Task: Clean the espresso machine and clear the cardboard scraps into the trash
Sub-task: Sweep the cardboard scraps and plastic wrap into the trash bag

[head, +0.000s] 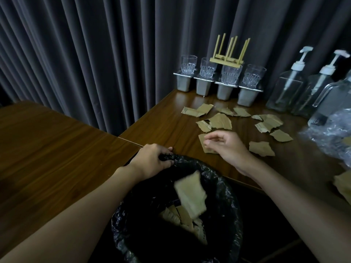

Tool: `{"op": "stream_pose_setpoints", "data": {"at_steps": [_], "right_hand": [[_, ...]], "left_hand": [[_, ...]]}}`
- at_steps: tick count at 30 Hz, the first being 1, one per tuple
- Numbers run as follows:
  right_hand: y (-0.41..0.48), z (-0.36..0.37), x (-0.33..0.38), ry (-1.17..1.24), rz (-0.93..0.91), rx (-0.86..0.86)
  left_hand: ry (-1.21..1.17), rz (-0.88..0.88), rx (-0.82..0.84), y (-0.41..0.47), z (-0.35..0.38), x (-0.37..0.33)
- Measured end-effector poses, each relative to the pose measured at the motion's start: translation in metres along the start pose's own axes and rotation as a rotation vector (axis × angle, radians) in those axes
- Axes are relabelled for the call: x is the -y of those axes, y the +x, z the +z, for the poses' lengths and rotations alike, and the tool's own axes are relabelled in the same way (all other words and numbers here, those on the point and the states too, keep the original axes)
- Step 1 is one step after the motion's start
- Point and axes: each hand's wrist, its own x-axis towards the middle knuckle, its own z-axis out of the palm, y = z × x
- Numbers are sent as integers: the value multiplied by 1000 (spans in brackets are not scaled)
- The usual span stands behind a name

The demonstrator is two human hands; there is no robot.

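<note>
- The left hand [152,160], lower centre, curls its fingers round the rim of the black trash bag [224,186].
- The right hand [226,145], centre right, has its fingers loosely curled over a cardboard scrap [204,148] on the table [167,122]; whether it grips the scrap cannot be told.
- A blurred piece [190,194] shows over the bag's mouth.
- Print on the upper scraps [190,111] is too small to read.

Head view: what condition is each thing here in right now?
Left hand: grips the trash bag rim.
Right hand: fingers curled over the nearest scrap, grip unclear.
Trash bag: open, scraps inside.
Blurred scrap: in the bag's mouth, apparently falling.
Table scraps: scattered, lying flat.
Glasses: upright on grey holders.
Pump bottles: upright, capped.
</note>
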Motion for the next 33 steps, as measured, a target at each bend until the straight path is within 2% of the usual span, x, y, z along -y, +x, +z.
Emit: {"op": "stream_pose_setpoints", "data": {"at_steps": [3, 7, 11, 16, 21, 26, 33], "right_hand": [[2, 5, -10, -355, -27, -164], [4, 15, -38, -317, 12, -66], [5, 13, -44, -264, -14, -132], [9, 16, -48, -500, -42, -162], [6, 17, -49, -516, -78, -128], [9, 18, -49, -719, -55, -138], [6, 17, -47, -483, -65, -155]], "left_hand": [[-13, 4, 9, 0, 0, 0], [-37, 16, 16, 0, 0, 1], [-40, 11, 9, 1, 2, 4], [-34, 17, 4, 1, 2, 4], [-34, 13, 8, 3, 3, 5], [-38, 4, 10, 3, 3, 4], [-20, -16, 15, 3, 2, 4]]}}
